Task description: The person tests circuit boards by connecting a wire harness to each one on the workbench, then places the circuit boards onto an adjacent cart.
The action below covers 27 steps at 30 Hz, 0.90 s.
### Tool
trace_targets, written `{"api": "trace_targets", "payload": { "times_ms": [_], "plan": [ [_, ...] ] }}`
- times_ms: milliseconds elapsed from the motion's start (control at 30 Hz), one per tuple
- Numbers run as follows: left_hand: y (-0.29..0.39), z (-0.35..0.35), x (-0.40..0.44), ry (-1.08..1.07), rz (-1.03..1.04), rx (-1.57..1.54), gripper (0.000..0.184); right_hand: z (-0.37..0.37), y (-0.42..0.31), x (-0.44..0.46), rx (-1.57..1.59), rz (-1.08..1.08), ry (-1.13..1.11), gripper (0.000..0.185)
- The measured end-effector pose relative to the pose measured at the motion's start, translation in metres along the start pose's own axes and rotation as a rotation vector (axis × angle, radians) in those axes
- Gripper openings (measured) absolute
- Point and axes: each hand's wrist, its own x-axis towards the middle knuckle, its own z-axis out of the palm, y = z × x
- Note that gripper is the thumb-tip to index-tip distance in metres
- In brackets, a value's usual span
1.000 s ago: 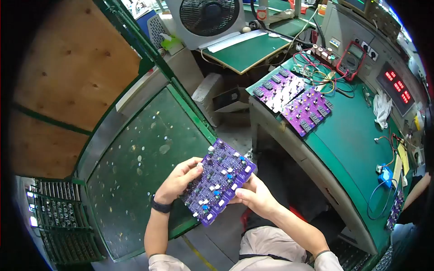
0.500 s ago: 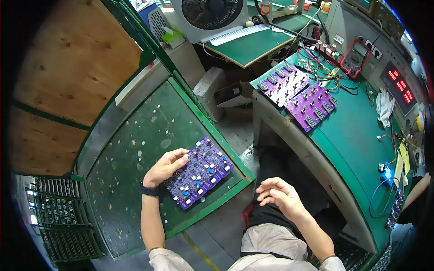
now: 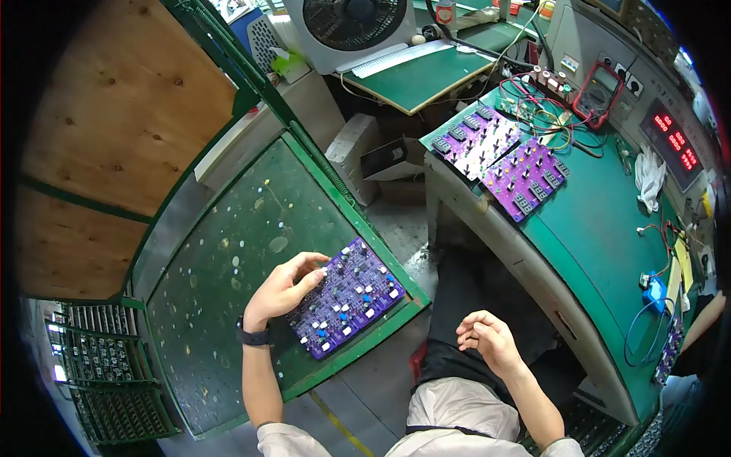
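A purple circuit board panel, covered with small white, blue and dark components, lies at the near right corner of the green table. My left hand grips its upper left edge, with the thumb over the board's face and the fingers along the far side. A dark band circles that wrist. My right hand hovers over my lap, apart from the board. Its fingers are loosely bent and hold nothing.
On the right bench lie two purple display boards, tangled wires and a red multimeter. A fan stands at the back. Board racks stand lower left. Another person's arm shows at far right.
The board has shifted slightly right and down toward the table corner, with my left hand still at its edge. My right hand has moved a little right and lower, its fingers more bent.
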Motion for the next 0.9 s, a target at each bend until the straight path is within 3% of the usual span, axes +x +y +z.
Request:
{"api": "trace_targets", "payload": {
  "times_ms": [100,200,300,800,867,900],
  "plan": [
    [0.001,0.0,-0.002,0.111,0.16,0.277,0.03,-0.003,0.004,0.0,0.014,0.025,0.022,0.02],
    [0.008,0.005,-0.006,0.205,0.134,0.307,0.028,-0.006,0.008,0.0,0.02,0.022,0.02,0.021],
    [0.015,0.003,-0.007,0.09,0.018,0.227,0.03,-0.013,0.01,-0.002,0.003,0.033,0.048,0.021],
    [0.015,0.007,-0.007,-0.018,0.014,0.099,0.032,-0.038,0.015,-0.005,0.005,0.027,0.114,0.021],
    [0.016,0.008,-0.01,0.048,-0.01,0.129,0.035,-0.042,0.014,-0.005,0.009,0.026,0.113,0.021],
    [0.018,0.01,-0.01,0.075,-0.034,0.095,0.047,-0.043,0.013,-0.006,-0.001,0.018,0.128,0.021]
  ]
}}
